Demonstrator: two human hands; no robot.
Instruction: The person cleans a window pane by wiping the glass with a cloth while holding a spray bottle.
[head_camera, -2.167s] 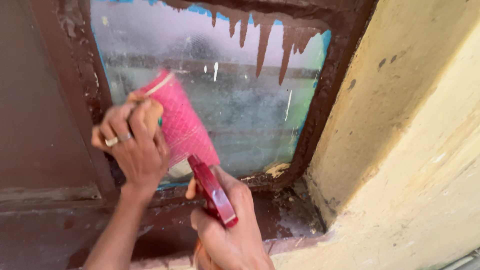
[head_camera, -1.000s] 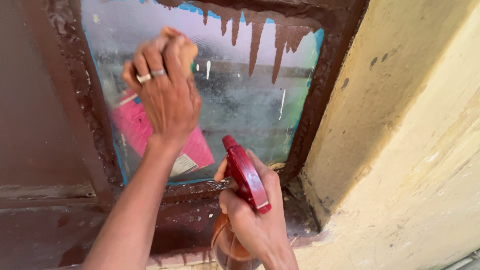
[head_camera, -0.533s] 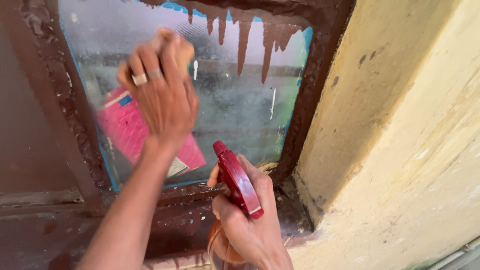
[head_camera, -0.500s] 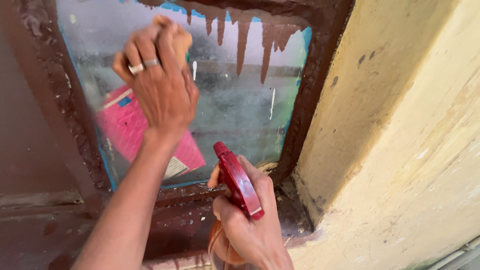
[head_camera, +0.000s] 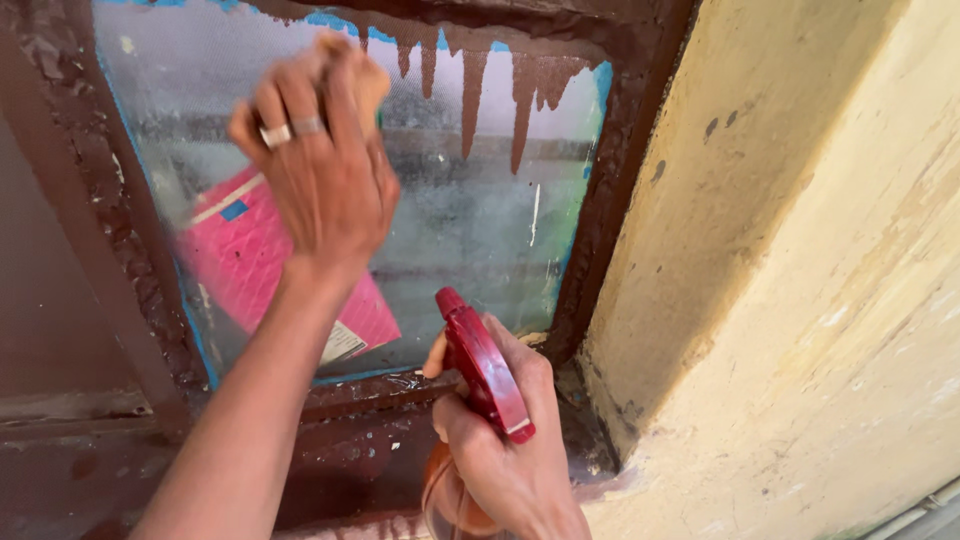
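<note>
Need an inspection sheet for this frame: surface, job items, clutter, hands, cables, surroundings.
Surface: glass pane, hazy, brown paint drips at top, blue edge strip.
Job's things: pink cloth against the pane; red spray bottle, nozzle toward the glass.
Clutter: paint flecks and debris on the brown sill.
Grippers: left hand presses the cloth's top on the glass; right hand grips the bottle.
Cables: nothing seen.
Surroundings: brown frame; yellow wall at right.

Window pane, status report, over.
Left hand presses pink cloth on pane. Right hand grips red spray bottle. Brown paint drips streak the top.
</note>
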